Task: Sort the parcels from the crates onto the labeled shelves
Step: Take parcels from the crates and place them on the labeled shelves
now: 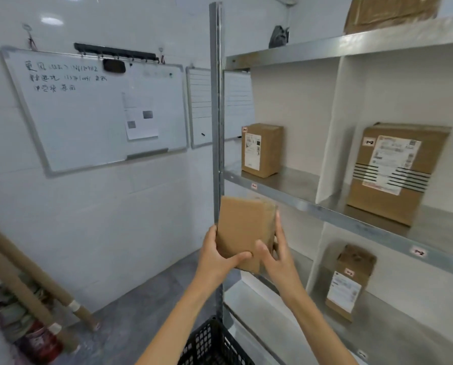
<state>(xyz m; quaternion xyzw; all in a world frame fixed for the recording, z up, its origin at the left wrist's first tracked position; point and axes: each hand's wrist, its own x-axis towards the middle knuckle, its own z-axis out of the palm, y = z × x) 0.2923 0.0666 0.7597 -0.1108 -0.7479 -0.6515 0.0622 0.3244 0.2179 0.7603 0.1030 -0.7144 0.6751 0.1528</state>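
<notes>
The left grip (221, 255) and the right grip (279, 256) both clasp one flat cardboard parcel (243, 227), with thumbs on its near face and fingers round its edges and back. We find the parcel held upright in the air, in front of the shelving post (217, 114) and just below the front edge of the middle shelf (293, 181). It rests on no shelf yet. Its near face is plain, so we cannot say which compartment it belongs in.

We judge the task to be partly done. Three labelled boxes stand shelved:
- The small box (262, 150) is in the left compartment of the middle shelf.
- The large box (396, 172) is in the right compartment of the middle shelf.
- The lower box (349, 283) is in the right compartment of the shelf beneath.

A top box (388, 11) sits on the uppermost shelf. The parcel in hand is not yet placed.

Several things limit the inspection:
- The black crate (212, 343) shows only a corner at the bottom edge, so we cannot count what is left in it.
- The shelf tags (254, 186) on the front rails are too blurred to read.
- The parcel and both forearms cover much of the lower left compartment.
- The top box is cut off by the frame.
- A dark object (279, 36) near the top box cannot be identified.
- The shelving runs out of view to the right.
</notes>
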